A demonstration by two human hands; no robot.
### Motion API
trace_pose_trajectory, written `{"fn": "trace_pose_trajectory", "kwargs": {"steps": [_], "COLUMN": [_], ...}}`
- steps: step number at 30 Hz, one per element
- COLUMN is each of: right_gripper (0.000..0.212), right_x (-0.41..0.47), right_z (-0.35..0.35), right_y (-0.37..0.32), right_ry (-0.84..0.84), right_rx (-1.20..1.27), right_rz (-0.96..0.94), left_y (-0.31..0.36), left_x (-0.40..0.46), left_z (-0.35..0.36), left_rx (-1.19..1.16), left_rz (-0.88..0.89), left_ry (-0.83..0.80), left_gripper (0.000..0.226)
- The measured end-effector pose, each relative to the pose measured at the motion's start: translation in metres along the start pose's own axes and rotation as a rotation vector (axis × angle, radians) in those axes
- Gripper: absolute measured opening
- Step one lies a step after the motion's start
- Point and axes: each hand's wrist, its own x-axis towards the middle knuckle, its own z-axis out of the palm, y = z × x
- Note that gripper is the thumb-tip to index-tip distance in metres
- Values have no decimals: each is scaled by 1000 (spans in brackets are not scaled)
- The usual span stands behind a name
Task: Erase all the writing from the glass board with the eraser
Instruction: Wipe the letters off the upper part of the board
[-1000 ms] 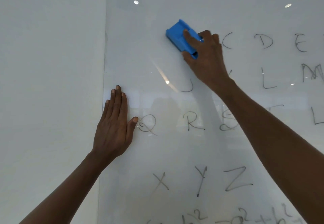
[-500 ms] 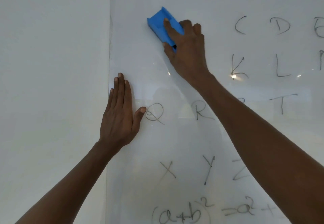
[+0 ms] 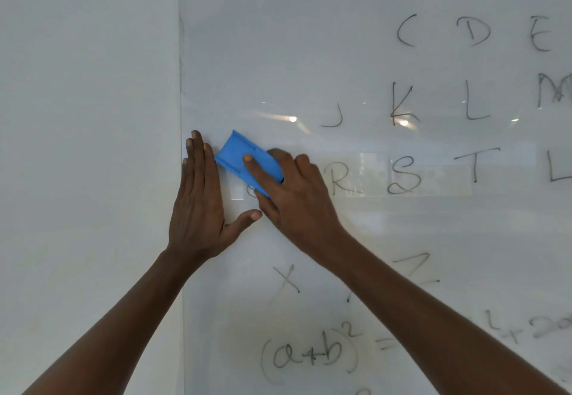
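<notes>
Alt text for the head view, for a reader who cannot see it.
A right hand holds a blue eraser against a glass board, over the Q beside R. The left hand rests flat near the board's left edge; most letters and a formula remain.

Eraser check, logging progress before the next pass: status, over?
Right hand grips blue eraser, wiping over the Q. Left hand flat on glass board, beside eraser. Most letters and formula remain.

Glass board [image 3: 371, 240]: smooth, glossy, mirrors ceiling lights. Eraser [image 3: 244, 159]: blue, matt, probably moulded plastic with ridged edges. Adjoining wall [image 3: 86, 147]: plain, matt white, texture not discernible.
</notes>
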Motion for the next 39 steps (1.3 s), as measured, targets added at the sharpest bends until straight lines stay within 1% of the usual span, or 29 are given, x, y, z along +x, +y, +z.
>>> {"fn": "trace_pose_trajectory", "kwargs": {"steps": [6, 9, 14, 18, 25, 27, 30, 32, 36, 39], "right_gripper": [57, 55, 49, 47, 47, 46, 48, 50, 50, 51], "right_x": [-38, -48, -49, -48, -42, -36, -16, -2, 11, 18], "right_z": [4, 4, 9, 14, 12, 7, -8, -20, -36, -41], "right_y": [-11, -9, 1, 10, 21, 27, 54, 80, 123, 138], "right_ry": [1, 16, 68, 70, 108, 126, 179, 183, 194, 194], "right_rx": [3, -13, -47, -46, -68, -55, -18, -32, -39, -37], "right_rz": [-6, -46, -137, -194, -219, -185, -28, 46, 141, 203], "left_y": [1, -1, -3, -5, -1, -2, 0, 1, 2, 2], "left_x": [-10, -11, -11, -10, -9, -10, -10, -9, -9, -9], "left_z": [2, 4, 6, 8, 8, 9, 8, 8, 8, 8], "left_rx": [-22, 8, 88, 145, 203, 227, 253, 263, 270, 275], "left_rz": [-27, -11, 3, 11, -3, 4, 3, -2, -14, -20], "left_ry": [-24, -39, -73, -79, -76, -68, -62, -66, -68, -69], "left_gripper": [126, 127, 135, 139, 144, 144, 144, 144, 144, 144]}}
